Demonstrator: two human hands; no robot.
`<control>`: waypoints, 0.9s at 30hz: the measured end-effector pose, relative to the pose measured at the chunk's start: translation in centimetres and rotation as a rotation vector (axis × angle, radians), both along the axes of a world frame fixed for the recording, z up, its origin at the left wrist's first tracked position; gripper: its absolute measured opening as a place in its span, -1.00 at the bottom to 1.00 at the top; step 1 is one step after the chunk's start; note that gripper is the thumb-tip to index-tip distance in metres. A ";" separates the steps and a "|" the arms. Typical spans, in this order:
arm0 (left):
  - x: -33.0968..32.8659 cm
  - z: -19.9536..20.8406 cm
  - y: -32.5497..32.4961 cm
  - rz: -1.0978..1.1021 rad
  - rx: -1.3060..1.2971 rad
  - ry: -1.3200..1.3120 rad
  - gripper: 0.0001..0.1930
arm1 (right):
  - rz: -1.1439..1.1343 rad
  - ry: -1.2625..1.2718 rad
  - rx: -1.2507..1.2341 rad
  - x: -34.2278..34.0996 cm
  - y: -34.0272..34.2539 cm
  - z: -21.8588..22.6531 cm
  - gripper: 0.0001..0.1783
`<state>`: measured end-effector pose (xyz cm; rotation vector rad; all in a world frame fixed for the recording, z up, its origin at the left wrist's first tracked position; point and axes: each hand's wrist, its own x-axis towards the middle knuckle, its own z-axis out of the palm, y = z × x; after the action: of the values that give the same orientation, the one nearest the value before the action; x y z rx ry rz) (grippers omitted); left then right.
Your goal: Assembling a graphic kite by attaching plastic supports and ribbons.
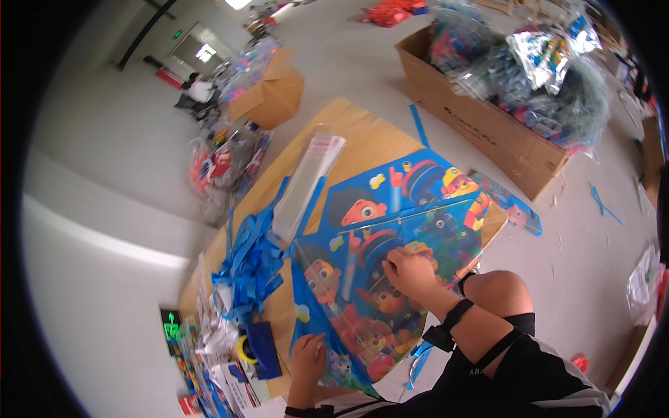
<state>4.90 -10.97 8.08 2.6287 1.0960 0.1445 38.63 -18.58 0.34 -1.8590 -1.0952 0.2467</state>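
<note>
A large blue sheet with cartoon characters (380, 306) lies on the wooden table, with a glossy, see-through look. Behind its upper edge shows another similarly printed blue sheet (411, 177). My right hand (410, 272) rests over the middle of the front sheet, fingers bent and drawn together; whatever is under the fingertips is hidden. At the sheet's near left corner is my left hand (308, 359), its fingers curled in. A small pale spot shows by those fingertips, too small to name.
Left of the sheets lie tangled blue strips (251, 244), a clear plastic packet of long strips (306, 184) and a yellow tape roll (245, 348). Beyond the table stand a long carton (481, 125) heaped with plastic-wrapped goods and a smaller carton (268, 97). Scraps litter the floor at right.
</note>
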 end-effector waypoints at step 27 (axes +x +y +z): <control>-9.0 -3.5 -8.7 0.000 0.100 -0.345 -0.65 | 0.211 0.275 -0.323 -9.0 -19.2 5.3 -0.81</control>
<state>-4.12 -19.66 4.59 2.5571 0.9899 0.6413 29.62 -37.74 5.67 -1.9141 -1.1060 0.8185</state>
